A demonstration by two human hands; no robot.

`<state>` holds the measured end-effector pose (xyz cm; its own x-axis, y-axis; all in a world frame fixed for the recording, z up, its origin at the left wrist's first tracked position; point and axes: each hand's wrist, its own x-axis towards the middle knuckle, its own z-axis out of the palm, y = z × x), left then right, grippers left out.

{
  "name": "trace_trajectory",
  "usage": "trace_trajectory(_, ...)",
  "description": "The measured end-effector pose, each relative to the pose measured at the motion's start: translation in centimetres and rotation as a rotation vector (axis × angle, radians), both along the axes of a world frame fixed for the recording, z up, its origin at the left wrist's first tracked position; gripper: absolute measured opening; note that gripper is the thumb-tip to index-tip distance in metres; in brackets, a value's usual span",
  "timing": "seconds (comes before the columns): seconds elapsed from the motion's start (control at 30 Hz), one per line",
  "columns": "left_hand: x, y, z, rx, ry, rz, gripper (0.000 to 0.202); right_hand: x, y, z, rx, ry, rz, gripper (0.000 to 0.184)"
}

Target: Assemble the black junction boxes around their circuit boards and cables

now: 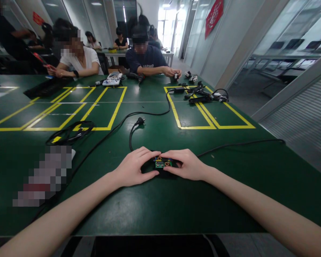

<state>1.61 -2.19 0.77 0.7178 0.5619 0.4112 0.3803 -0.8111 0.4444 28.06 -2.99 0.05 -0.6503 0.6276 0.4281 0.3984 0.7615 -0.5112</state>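
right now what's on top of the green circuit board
Two yellowish rings show on the green circuit board; your left hand and right hand hide some edges.

A small green circuit board (159, 165) — two copper-coloured ring coils (167, 164) set diagonally among its smaller parts — lies exposed, component side up, at the near middle of the dark green tabletop (163, 214), its ends partly hidden.

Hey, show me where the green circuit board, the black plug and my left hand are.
Green circuit board (159, 165): head view, on its exposed green face.
Black plug (140, 121): head view, on its body.
Left hand (134, 165): head view, on its back.
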Motion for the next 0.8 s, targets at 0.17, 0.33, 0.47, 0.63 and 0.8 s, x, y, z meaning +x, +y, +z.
trace_trajectory(0.17,0.0,-0.1,-0.2,-0.014,0.025,0.027,0.058,0.2,0.4,0.2,0.139,-0.045,-0.096,0.033)
trace_trajectory(0.33,0.0,-0.2,-0.4,-0.011,0.021,0.054,0.061,0.2,0.6,0.2,0.198,-0.023,-0.057,0.029)
trace_trajectory(0.47,-0.2,-0.2,-0.6,0.0,0.031,0.048,0.065,0.3,0.7,-0.1,0.171,-0.011,-0.027,0.032)
trace_trajectory(0.63,-0.4,0.0,-0.7,-0.005,0.036,0.026,0.069,0.4,0.9,-0.3,0.131,-0.015,-0.047,0.033)
trace_trajectory(0.8,-0.5,0.1,-0.6,-0.014,0.027,0.01,0.075,0.2,1.1,-0.4,0.114,0.008,-0.064,0.031)
